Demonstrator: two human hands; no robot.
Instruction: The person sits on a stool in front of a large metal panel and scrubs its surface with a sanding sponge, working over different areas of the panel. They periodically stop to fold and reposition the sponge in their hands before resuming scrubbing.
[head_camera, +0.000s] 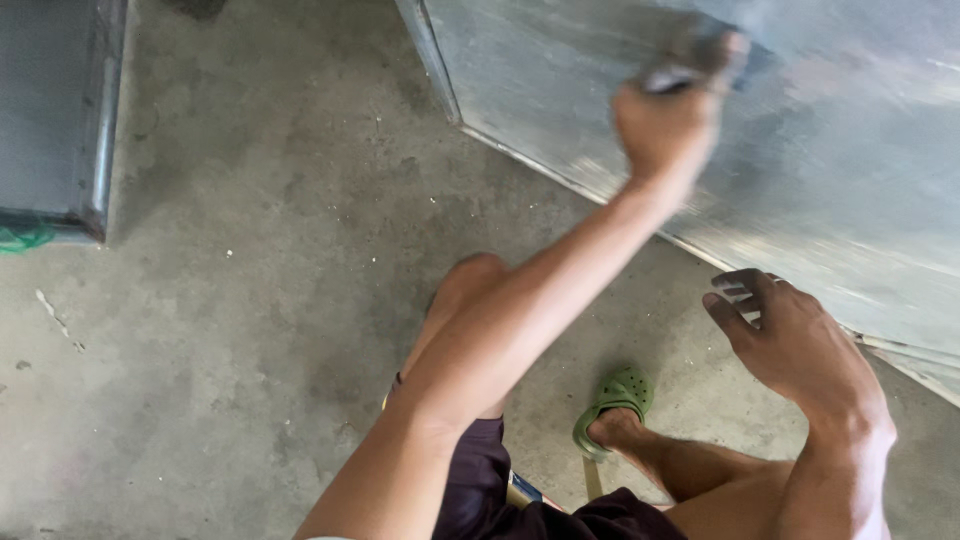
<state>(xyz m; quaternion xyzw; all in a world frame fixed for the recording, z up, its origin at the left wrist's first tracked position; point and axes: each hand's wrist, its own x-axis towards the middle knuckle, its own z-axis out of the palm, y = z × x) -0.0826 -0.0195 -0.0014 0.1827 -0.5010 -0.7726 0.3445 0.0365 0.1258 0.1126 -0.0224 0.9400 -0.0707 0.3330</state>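
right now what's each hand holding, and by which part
The left hand grips a small dark, blurred object against the metal sheet; its kind and the gripped part cannot be told. The right hand holds nothing, fingers by the sheet's lower edge.

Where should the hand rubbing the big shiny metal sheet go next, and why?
Probably a short stroke back down the metal sheet toward its lower edge. The left hand is stretched far up, gripping a blurred dark pad or tool against the sheet, so there is little reach left upward. The right hand rests at the sheet's lower edge, seemingly steadying it.
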